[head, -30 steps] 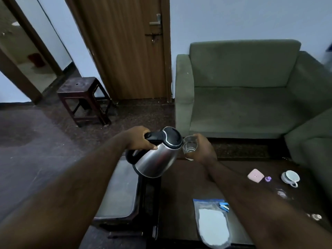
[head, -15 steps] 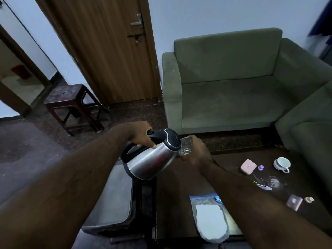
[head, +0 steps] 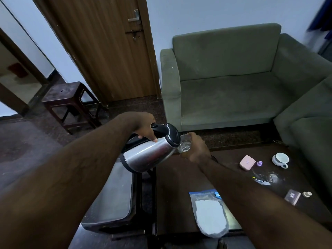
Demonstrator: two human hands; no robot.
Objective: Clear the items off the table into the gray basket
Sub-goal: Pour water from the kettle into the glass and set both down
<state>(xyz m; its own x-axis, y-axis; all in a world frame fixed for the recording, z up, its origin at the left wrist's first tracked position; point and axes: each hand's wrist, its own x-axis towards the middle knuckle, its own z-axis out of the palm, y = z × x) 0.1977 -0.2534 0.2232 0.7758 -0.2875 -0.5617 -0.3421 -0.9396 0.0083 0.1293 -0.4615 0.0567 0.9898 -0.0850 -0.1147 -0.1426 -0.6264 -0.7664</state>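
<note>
My left hand (head: 143,125) grips the black handle of a steel kettle (head: 149,153), tilted with its spout against a clear glass (head: 185,145). My right hand (head: 196,150) holds that glass above the dark table (head: 181,178). On the table lie a zip bag of white powder (head: 209,212), a pink case (head: 247,162), a small purple cap (head: 259,163), a white cup (head: 280,159), a clear plastic piece (head: 269,177), a brown square box (head: 292,196) and a small cream knob (head: 306,194). No gray basket shows in the head view.
A glass-topped side table (head: 111,198) stands left of the dark table. A green sofa (head: 230,83) runs behind it and along the right. A dark stool (head: 66,103) stands by the wooden door (head: 100,47).
The kettle has tipped further toward the glass, and both hands stay together. My head view has shifted, bringing more of the table's right side into sight.
</note>
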